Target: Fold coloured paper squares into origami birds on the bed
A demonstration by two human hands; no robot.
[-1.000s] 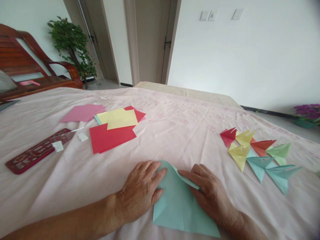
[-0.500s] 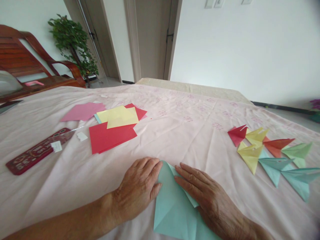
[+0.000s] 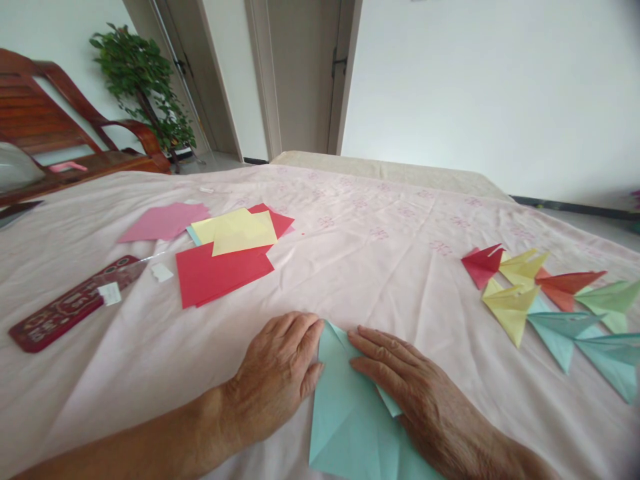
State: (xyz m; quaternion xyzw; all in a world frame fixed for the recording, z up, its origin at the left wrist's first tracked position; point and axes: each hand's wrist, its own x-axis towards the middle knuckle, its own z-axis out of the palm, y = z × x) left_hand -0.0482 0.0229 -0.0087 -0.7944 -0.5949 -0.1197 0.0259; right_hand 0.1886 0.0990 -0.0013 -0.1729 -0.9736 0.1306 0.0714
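Observation:
A creased light teal sheet of paper (image 3: 350,407) lies in front of me, its upper right side folded over into a narrow flap. My left hand (image 3: 280,373) is closed at the paper's upper left edge, index fingertip by the top corner and thumb lower on the same edge. Flat across the folded flap rests my right hand (image 3: 415,387), its fingers stretched out and pressing down. Part of the flap is hidden under those fingers. The sheet's lower end runs out of view below.
Several folded paper pieces, including a red one (image 3: 483,265) and a teal one (image 3: 565,333), stand at right. Red sheets (image 3: 225,277), yellow sheets (image 3: 245,233) and pink sheets (image 3: 163,223) lie at left, near a dark red phone-like case (image 3: 65,310). A pink cloth (image 3: 350,280) covers the surface.
My right fingers have shifted slightly on the flap and cover more of its upper part. The left hand stays at the paper's edge. The view has tilted and shifted a little.

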